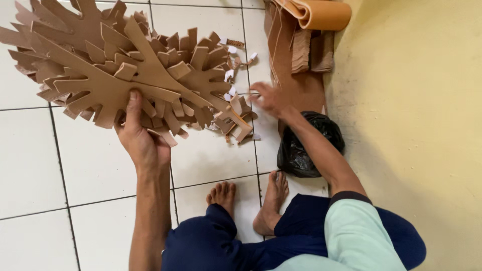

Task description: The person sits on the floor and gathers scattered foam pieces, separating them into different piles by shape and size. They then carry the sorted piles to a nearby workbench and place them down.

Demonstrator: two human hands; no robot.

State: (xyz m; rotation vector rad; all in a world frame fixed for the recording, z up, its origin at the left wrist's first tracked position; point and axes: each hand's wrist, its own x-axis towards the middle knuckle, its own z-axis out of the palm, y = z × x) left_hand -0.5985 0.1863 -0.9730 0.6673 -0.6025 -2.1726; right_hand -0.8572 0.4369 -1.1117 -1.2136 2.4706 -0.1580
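My left hand [139, 135] grips a thick fan of tan, branch-shaped foam cut-outs [108, 60], thumb on top, holding them above the white tiled floor. My right hand [269, 98] reaches out over the floor to the right, blurred, fingers spread near a small heap of tan foam scraps [233, 118] and small white bits [231, 75]. Whether it touches any piece I cannot tell. My bare feet [251, 198] and dark blue trousers show at the bottom.
A black plastic bag [301, 150] lies by my right forearm. Brown foam sheets [296, 60] and an orange roll [321, 14] lie at the top right along a yellow wall [416, 110]. White tiles [35, 170] cover the floor.
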